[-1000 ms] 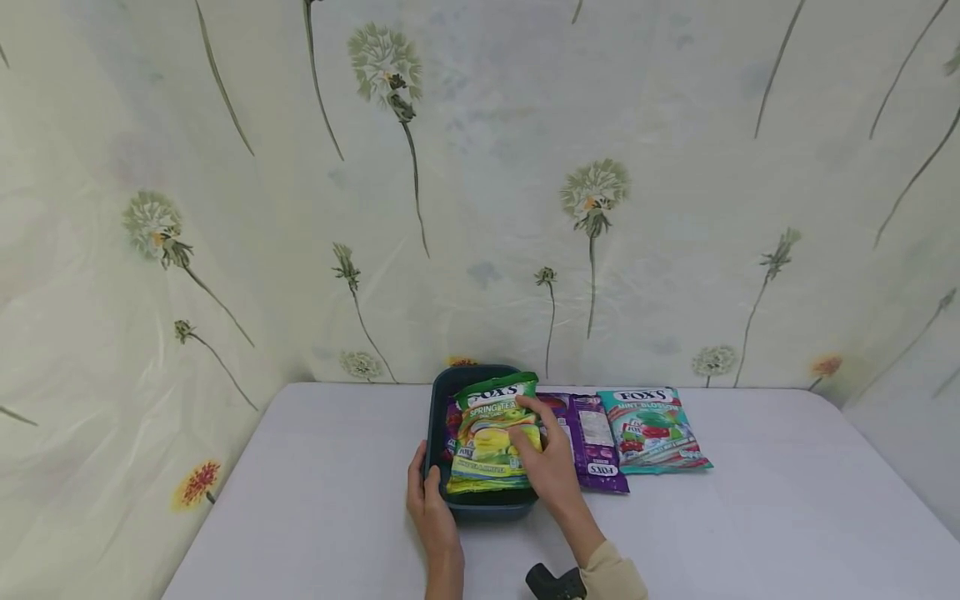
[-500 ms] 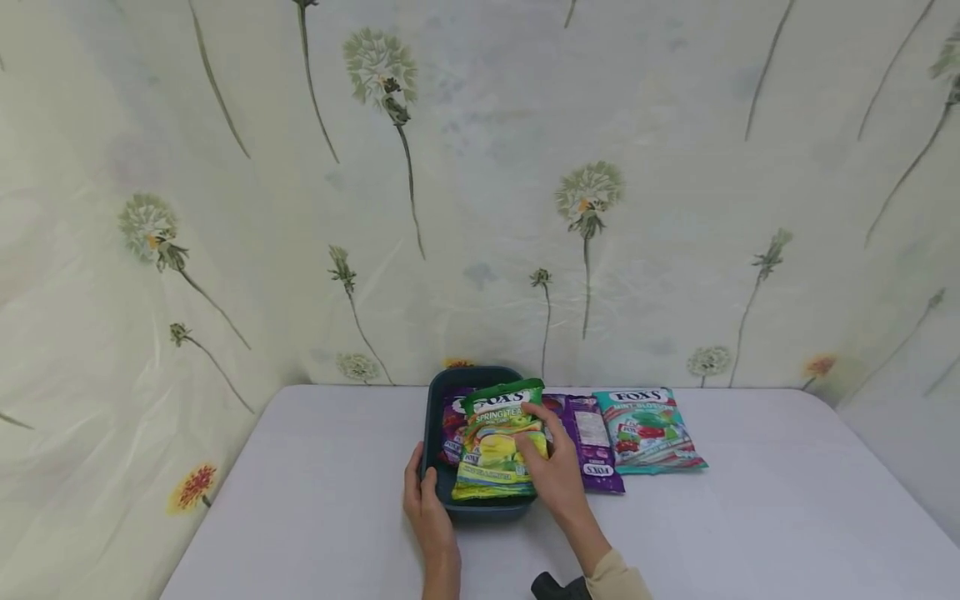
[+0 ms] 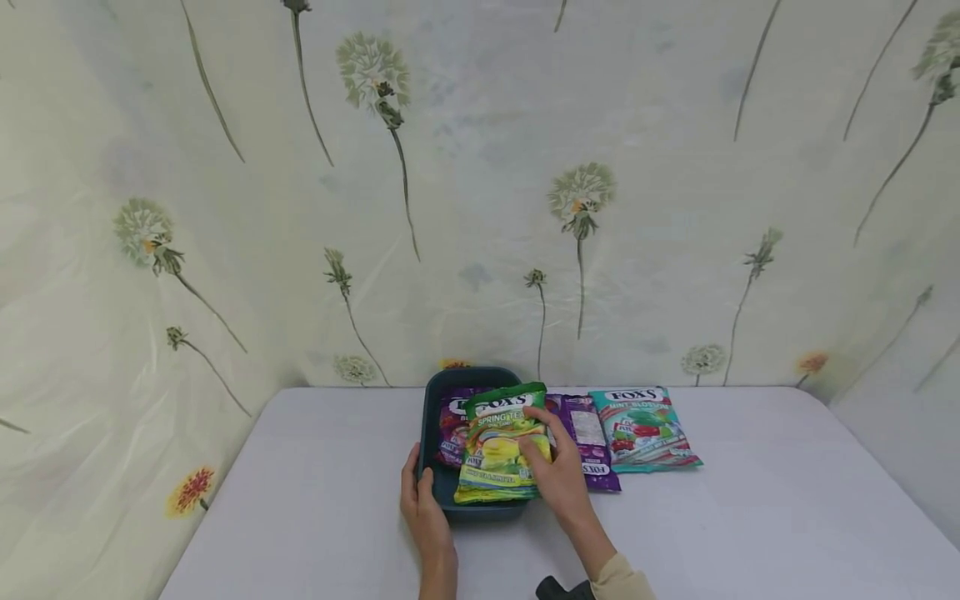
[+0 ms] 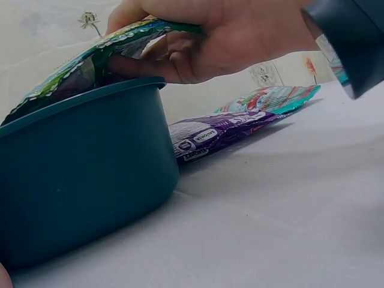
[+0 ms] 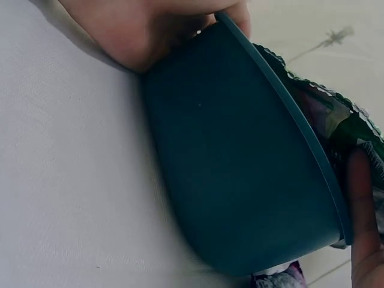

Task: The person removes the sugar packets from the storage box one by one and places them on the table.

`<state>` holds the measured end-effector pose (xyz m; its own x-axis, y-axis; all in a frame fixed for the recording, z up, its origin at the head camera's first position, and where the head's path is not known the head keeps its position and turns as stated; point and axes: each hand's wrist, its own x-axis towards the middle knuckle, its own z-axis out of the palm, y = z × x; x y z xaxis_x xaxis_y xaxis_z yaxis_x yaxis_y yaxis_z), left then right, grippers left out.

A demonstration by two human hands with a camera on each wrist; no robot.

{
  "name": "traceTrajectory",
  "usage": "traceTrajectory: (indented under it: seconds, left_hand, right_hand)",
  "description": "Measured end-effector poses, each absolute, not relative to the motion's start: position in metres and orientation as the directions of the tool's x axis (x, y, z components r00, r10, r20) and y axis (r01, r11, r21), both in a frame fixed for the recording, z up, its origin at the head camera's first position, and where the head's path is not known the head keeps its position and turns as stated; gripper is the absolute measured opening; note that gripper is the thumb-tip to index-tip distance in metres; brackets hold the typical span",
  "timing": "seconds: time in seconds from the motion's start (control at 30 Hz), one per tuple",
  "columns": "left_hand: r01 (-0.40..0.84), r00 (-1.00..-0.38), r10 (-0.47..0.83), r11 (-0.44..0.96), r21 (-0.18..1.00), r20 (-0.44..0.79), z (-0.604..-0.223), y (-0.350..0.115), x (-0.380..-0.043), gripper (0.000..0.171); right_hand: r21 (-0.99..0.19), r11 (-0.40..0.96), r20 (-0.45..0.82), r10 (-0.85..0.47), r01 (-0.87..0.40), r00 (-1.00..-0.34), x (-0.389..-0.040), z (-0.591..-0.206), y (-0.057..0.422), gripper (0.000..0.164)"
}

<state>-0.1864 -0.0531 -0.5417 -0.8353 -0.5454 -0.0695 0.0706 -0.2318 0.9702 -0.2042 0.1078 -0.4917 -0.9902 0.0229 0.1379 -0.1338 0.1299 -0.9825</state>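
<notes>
A dark teal plastic tub (image 3: 483, 512) stands on the table. My left hand (image 3: 429, 512) grips its left side, with the thumb near the rim; the right wrist view shows that hand at the tub wall (image 5: 234, 150). My right hand (image 3: 562, 483) holds a green and yellow candy bag (image 3: 495, 462), labelled Fox's Spring Tea, by its right side. In the left wrist view the fingers curl round the edge of this green bag (image 4: 90, 66), which slants over the tub's rim. Inside the tub lies a purple candy bag (image 3: 452, 437), partly hidden under the green one.
On the table right of the tub lie another purple Fox's bag (image 3: 592, 437) and a teal Mint Blossom bag (image 3: 648, 433). A black device (image 3: 558, 589) is near the right wrist. A flowered sheet (image 3: 480, 208) hangs behind the white table (image 3: 315, 500).
My right hand has shifted the green bag slightly right and toward me, uncovering more of the purple bag in the tub. My left hand stays on the tub. The head view has shifted slightly.
</notes>
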Motion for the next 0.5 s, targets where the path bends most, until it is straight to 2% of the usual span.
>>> traceTrajectory:
  seconds: [0.5]
  left_hand:
    - [0.066, -0.835, -0.545, -0.232, 0.97, -0.073, -0.5411, -0.0533, -0.1865, 0.044]
  right_hand:
    - [-0.981, 0.169, 0.101, 0.055, -0.09, -0.993, -0.2011, -0.4958, 0.1162, 0.04]
